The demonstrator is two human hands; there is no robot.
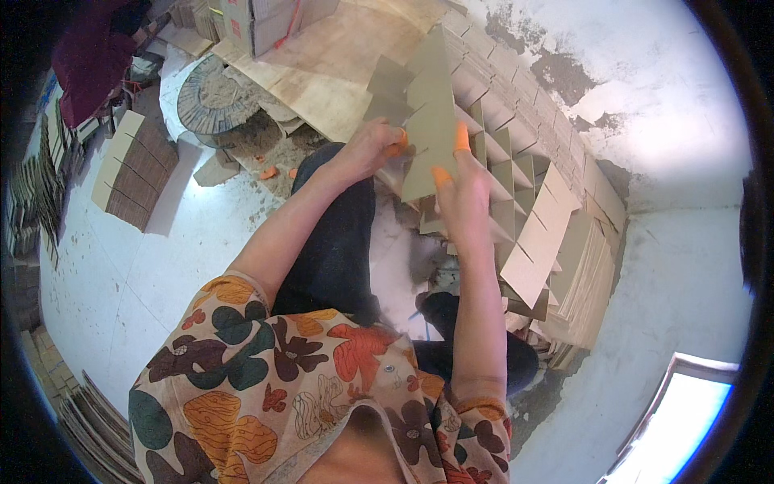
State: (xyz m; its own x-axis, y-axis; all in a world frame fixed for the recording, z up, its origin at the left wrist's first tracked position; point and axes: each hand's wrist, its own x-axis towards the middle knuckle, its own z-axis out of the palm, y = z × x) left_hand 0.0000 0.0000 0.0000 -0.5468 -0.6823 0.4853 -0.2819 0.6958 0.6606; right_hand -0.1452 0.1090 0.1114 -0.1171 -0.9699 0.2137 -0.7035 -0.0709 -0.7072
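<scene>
A cardboard divider of slotted strips is raised in front of me, its wide face toward me. My left hand is closed on its left side, orange covers on the fingertips. At its right edge my right hand grips it between thumb and fingers, also with orange fingertip covers. Right behind my right hand, assembled cardboard dividers stand with open cells. A slotted cardboard strip leans at their near end. The fingers' far sides are hidden by the cardboard.
Stacked cardboard lines the wall on the right. A wooden board lies ahead with a cardboard box on it. To the left, a bundle of slotted strips stands on the floor, near a round grey object and scraps.
</scene>
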